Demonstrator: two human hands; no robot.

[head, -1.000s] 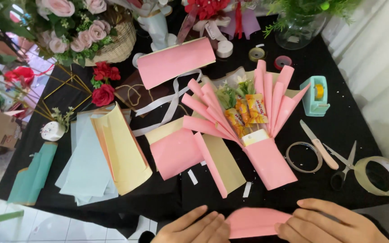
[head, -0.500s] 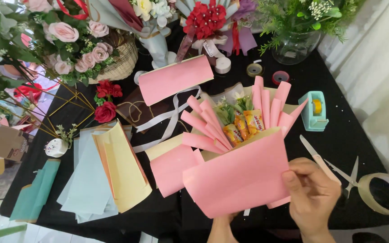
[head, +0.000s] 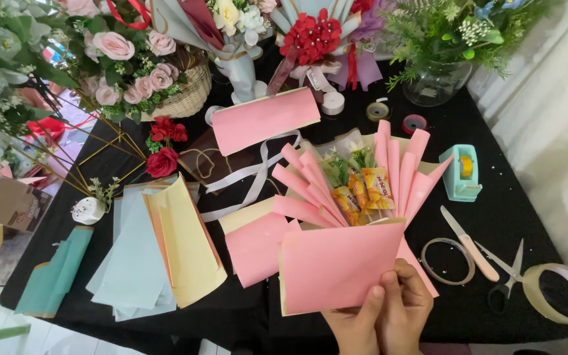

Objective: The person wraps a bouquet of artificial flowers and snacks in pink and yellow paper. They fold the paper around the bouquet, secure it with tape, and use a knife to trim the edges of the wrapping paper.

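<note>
A snack bouquet (head: 356, 187) of yellow packets wrapped in pink paper folds lies on the black table (head: 507, 197). In front of it I hold a folded pink paper sheet (head: 340, 263) upright, covering the bouquet's lower part. My right hand (head: 407, 309) pinches the sheet's lower right corner, thumb on its front. Pressed against the right hand from the left, my left hand (head: 356, 327) grips the sheet's bottom edge from below.
Yellow and pale blue paper sheets (head: 159, 253) lie at the left, with a rolled pink sheet (head: 264, 118) behind. A mint tape dispenser (head: 461, 172), cutter (head: 471, 244), scissors (head: 507, 276) and tape rolls (head: 557, 292) are at the right. Flower arrangements (head: 139, 72) line the back.
The pink sheet, flat near the table's front edge a second ago, has been lifted against the bouquet. My left hand has joined the right under its lower edge.
</note>
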